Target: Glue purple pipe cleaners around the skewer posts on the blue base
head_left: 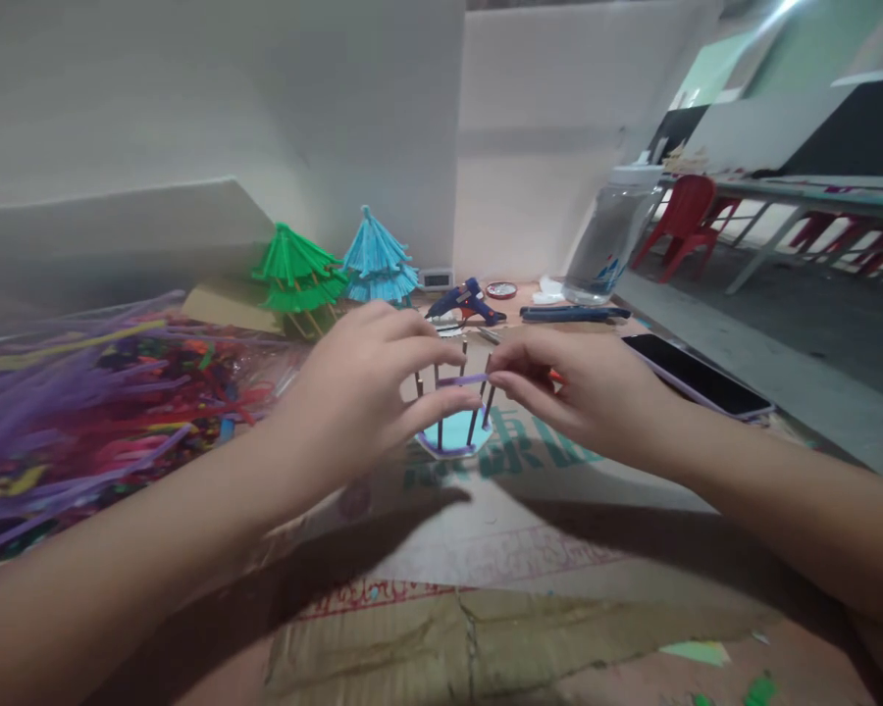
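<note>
A small light-blue base [456, 431] with a purple rim lies on the printed cardboard sheet, and several thin dark sticks [440, 422] stand up from it. A short purple strip [465, 379] spans between the sticks near their tops. My right hand [559, 378] pinches the strip's right end between thumb and forefinger. On the other side, my left hand [383, 378] is around the upper sticks, its thumb and fingers apart; whether it touches a stick is not clear.
Purple and coloured fuzzy strips [80, 422] pile up at the left. Green [298, 270] and blue [378, 257] tiered roofs, a glue gun [467, 302] and a water bottle [610, 235] stand behind. A phone [696, 375] lies right.
</note>
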`<state>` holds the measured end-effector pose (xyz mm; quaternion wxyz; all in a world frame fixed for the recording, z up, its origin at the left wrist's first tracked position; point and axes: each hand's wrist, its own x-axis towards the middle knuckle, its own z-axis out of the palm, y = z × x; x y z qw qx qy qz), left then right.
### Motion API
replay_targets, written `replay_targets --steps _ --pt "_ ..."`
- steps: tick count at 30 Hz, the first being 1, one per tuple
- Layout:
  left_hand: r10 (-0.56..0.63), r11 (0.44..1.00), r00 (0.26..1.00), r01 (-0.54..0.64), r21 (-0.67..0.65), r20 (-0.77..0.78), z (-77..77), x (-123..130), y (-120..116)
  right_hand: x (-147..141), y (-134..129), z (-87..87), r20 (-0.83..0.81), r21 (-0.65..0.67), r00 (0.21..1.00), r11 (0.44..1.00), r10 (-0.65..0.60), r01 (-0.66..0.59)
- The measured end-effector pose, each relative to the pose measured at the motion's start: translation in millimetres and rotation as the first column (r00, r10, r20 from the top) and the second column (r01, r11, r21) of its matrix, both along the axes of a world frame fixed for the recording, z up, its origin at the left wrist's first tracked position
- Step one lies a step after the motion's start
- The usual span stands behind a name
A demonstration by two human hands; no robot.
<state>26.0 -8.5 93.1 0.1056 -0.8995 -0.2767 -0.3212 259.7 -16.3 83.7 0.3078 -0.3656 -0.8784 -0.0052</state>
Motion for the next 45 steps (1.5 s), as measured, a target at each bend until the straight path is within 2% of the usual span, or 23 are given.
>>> replay_targets --steps 3,6,8,11,15,19,24,27,31,34,36,38,39,40,43,45 --pt "-0.054 0.997 0.999 0.054 0.060 -0.008 3.7 14.4 1.3 1.0 -3.9 3.3 0.016 0.101 1.000 0.995 0.008 -0.009" --pt "-0.059 0.995 0.997 0.054 0.088 0.052 3.3 20.0 -2.7 3.5 -5.9 7.0 -0.021 0.136 0.998 0.989 0.059 -0.056" --pt "-0.055 0.998 0.994 0.053 0.029 0.091 1.8 19.9 -6.9 4.5 -6.5 7.9 -0.034 0.150 0.993 0.983 0.110 -0.104" --pt "-0.042 0.996 0.994 0.049 -0.078 0.100 -1.4 17.7 -12.3 3.6 -8.3 7.3 0.007 0.172 0.992 0.977 0.124 -0.123" --pt "0.010 0.996 0.999 -0.006 -0.093 0.033 -2.1 10.9 -14.3 1.2 -11.7 9.2 0.025 0.165 0.993 0.979 0.119 -0.121" --pt "0.108 0.994 0.994 -0.108 -0.005 0.002 7.0 -2.5 -13.9 3.5 -12.6 14.5 -0.040 0.149 0.993 0.983 0.113 -0.106" --pt "0.150 0.988 0.989 -0.150 -0.024 -0.004 24.3 -14.2 -21.4 7.3 -12.7 16.4 -0.071 0.130 0.992 0.987 0.108 -0.099" --pt "0.198 0.980 0.979 -0.195 0.044 -0.058 31.4 -19.0 -24.8 7.5 -14.0 16.9 -0.078 0.132 0.993 0.988 0.088 -0.077" --pt "0.338 0.919 0.935 -0.305 0.248 -0.104 36.9 -32.5 -22.0 7.9 -16.4 18.5 -0.084 0.129 0.995 0.990 0.061 -0.049" --pt "0.477 0.826 0.877 -0.426 0.369 -0.057 40.5 -46.4 -18.4 8.5 -16.9 19.0 -0.091 0.114 0.995 0.993 0.035 -0.025" --pt "0.572 0.757 0.821 -0.530 0.382 0.004 42.6 -53.0 -16.7 8.4 -16.5 18.9 -0.095 0.108 0.995 0.994 0.025 -0.015" --pt "0.623 0.722 0.781 -0.593 0.358 0.037 44.1 -54.4 -15.8 7.8 -16.1 18.7 -0.098 0.106 0.995 0.994 0.029 -0.019" --pt "0.613 0.737 0.789 -0.584 0.340 0.027 44.3 -52.7 -15.8 7.5 -16.0 18.5 -0.100 0.107 0.994 0.994 0.036 -0.025" --pt "0.570 0.780 0.822 -0.542 0.313 0.003 43.8 -49.4 -16.2 7.0 -16.1 18.2 -0.102 0.107 0.994 0.994 0.042 -0.031" --pt "0.264 0.955 0.964 -0.254 0.155 -0.045 37.2 -32.4 -20.0 4.9 -17.6 16.7 -0.109 0.112 0.992 0.992 0.068 -0.056" --pt "0.088 0.993 0.996 -0.087 0.083 -0.006 27.9 -18.7 -23.9 2.5 -19.6 15.6 -0.110 0.100 0.989 0.991 0.098 -0.087"
